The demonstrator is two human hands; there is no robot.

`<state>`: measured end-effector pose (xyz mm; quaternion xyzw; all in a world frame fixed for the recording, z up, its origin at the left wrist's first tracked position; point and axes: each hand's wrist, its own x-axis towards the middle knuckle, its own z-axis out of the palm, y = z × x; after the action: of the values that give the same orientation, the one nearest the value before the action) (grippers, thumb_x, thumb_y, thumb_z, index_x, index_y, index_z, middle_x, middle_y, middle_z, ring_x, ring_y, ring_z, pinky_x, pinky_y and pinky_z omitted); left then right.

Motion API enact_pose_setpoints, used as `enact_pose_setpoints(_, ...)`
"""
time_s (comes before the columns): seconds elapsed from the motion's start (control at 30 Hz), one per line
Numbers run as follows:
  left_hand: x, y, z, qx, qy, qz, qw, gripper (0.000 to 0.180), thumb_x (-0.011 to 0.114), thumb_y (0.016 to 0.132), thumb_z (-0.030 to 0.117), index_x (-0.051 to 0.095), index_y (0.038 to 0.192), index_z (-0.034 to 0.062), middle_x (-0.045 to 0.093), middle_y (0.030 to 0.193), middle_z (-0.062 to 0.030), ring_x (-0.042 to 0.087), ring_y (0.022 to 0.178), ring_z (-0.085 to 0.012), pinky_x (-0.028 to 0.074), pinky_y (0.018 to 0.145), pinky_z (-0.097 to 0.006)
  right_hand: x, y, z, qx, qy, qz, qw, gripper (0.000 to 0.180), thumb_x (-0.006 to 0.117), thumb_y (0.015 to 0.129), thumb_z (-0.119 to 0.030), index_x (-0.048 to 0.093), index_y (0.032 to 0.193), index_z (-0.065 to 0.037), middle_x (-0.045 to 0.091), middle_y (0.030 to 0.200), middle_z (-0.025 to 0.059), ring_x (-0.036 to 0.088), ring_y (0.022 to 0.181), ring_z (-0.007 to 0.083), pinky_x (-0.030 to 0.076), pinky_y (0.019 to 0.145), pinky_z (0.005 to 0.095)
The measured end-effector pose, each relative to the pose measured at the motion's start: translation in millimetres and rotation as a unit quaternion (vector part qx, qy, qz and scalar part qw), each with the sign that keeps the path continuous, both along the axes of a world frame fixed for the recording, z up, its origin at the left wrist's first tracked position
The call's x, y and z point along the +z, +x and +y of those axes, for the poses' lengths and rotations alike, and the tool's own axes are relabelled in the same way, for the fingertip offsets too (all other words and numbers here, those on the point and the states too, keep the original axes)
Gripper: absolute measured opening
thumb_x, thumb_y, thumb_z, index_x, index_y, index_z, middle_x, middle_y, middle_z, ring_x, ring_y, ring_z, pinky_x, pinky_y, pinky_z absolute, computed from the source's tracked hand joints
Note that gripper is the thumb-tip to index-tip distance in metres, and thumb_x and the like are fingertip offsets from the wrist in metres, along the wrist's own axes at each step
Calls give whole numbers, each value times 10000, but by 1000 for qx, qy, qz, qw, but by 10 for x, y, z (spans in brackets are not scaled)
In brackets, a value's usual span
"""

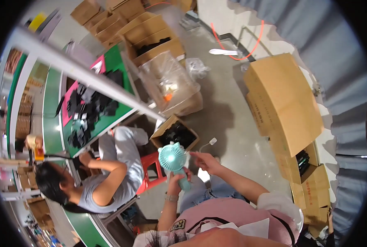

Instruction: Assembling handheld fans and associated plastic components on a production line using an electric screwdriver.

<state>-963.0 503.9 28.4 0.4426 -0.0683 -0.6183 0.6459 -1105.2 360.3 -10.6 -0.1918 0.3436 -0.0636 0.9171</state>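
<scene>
My left hand (pixel 176 179) grips the handle of a small teal hand-held fan (pixel 172 158) with ear-like bumps on its round head, held upright over my lap. My right hand (pixel 205 161) hovers just to the right of the fan's head, fingers spread and pointing toward it, holding nothing. A white cable (pixel 208 143) lies on the floor behind the fan.
A co-worker in a grey top (pixel 109 177) sits on a red stool (pixel 152 164) to my left, at a green workbench (pixel 105 103) strewn with black parts. An open carton of black items (pixel 176 133) stands on the floor ahead. Stacked cardboard boxes (pixel 284 103) stand to the right.
</scene>
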Motion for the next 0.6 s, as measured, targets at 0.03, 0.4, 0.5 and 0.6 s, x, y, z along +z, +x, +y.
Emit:
enact_pose_setpoints(0.03,173,-117,-422,-62,8,-49,997,322,588,646,163,545,899,-30,568,774,-129,556,609,-224,457,575,-325,68,10,-276,-14,-3,0,1000,244,529,947,-299,602,1093,-118,496,677,-9,301,434,44,201,377,222)
enact_pose_setpoints(0.4,208,-336,-3675,-227,-62,61,970,259,611,666,51,563,909,-25,574,776,-104,575,637,-213,457,586,-307,498,-149,-3795,-351,-156,38,922,303,518,951,-259,578,1090,3,554,730,9,423,509,46,309,442,195)
enact_pose_setpoints(0.5,119,-60,-4471,-251,-89,123,956,285,587,658,136,542,894,-17,561,776,-127,550,613,-212,441,579,-315,495,-71,-4763,-395,-174,-53,900,307,464,987,-250,546,1143,2,432,629,-24,313,444,41,235,398,197)
enact_pose_setpoints(0.6,157,311,-5344,-238,-84,206,945,240,582,674,127,547,875,2,565,835,-143,556,628,-207,443,583,-309,606,79,-5764,-429,-158,-23,889,299,460,990,-230,560,1149,2,494,624,8,313,427,40,223,382,202)
